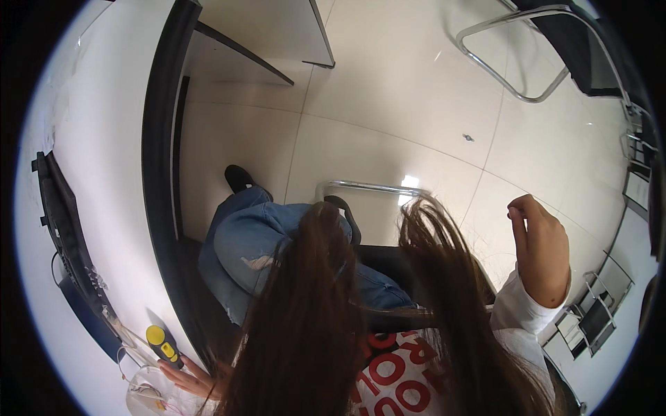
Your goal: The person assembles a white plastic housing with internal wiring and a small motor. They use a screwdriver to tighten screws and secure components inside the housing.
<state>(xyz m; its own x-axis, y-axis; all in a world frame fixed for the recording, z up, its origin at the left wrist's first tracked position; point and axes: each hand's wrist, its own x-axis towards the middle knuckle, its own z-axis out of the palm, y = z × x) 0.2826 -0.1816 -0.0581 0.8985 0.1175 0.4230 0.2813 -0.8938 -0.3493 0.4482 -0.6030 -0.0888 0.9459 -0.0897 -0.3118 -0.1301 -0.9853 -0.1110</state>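
Observation:
My left hand (191, 378) rests near the white table (104, 173) at the lower left, its fingers stretched out and partly behind hair. Just beyond its fingertips lies a black tool with yellow parts (164, 345); whether they touch is unclear. A clear plastic container (144, 390) with thin wires is beside that hand. Out to the right, over the floor, I hold up my right hand (542, 243) with a bent wrist. Its thumb and fingers are pinched together, and anything between them is too small or hidden to make out.
On the tiled floor (388, 145) lies a small dark object (468, 138). A chair with a chrome frame (479, 66) stands at the upper right. Table panels (263, 41) reach down at the upper left. A black case-like item (66, 222) lies along the table's far left.

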